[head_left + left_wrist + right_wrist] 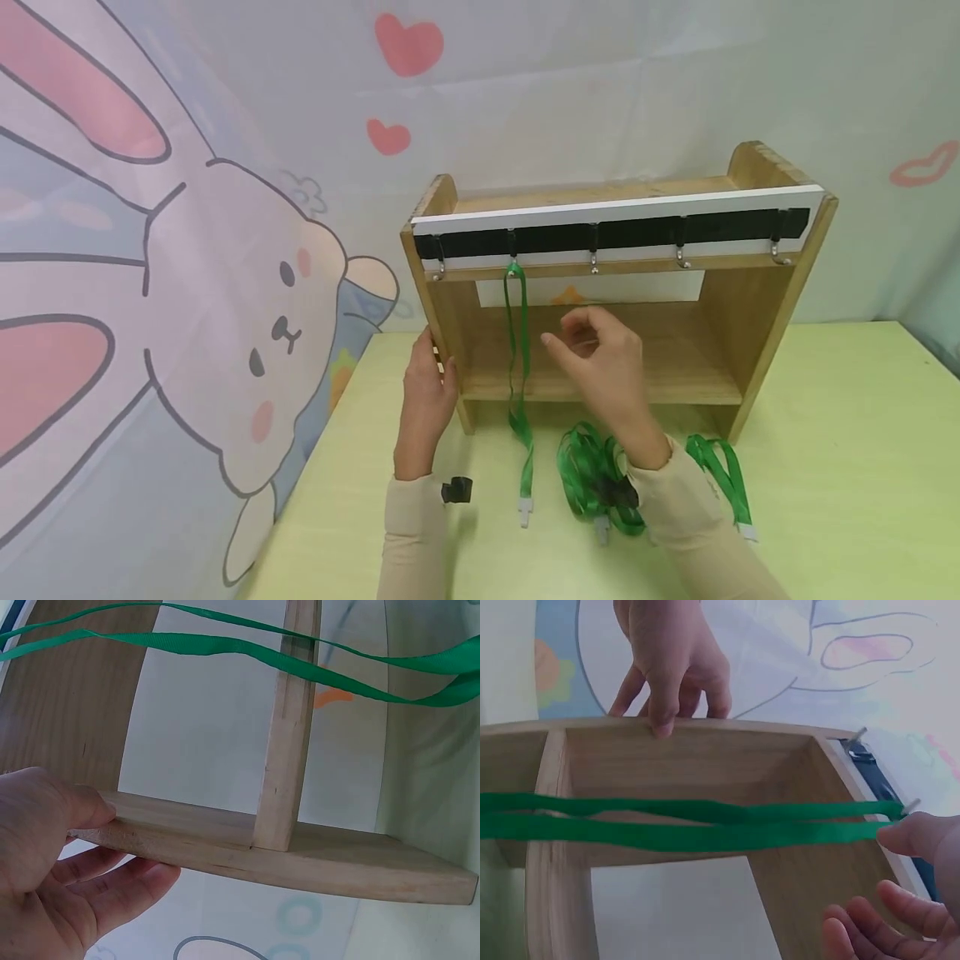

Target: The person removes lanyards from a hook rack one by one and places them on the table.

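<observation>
No brand, label or readable writing anywhere — only an orange shape on the white panel (592,289) at the back of the wooden rack (720,350). Underfoot for the rack, a pale yellow-green table (840,467); behind it, a cloth backdrop (187,250) printed with a cartoon rabbit and pink hearts. Across the rack's top front, a black-and-white hook rail (615,229) with five metal hooks. On the second hook from the left, a green lanyard (516,350) hanging down, its clip end lying on the table near the front. To the right on the table, a heap of green lanyards (588,475), with one more lanyard (723,483) far right. Left hand (427,392) gripping the rack's left side panel, thumb on the inside and fingers outside — clearest from the left wrist (52,855). Right hand (600,358) raised in front of the shelf, fingers loosely curled, holding nothing; from the right wrist, fingertips (911,832) just beside the hung lanyard's strap near its hook, contact unclear. Small black clip (456,490) on the table beside the left sleeve, seen from the head only.
</observation>
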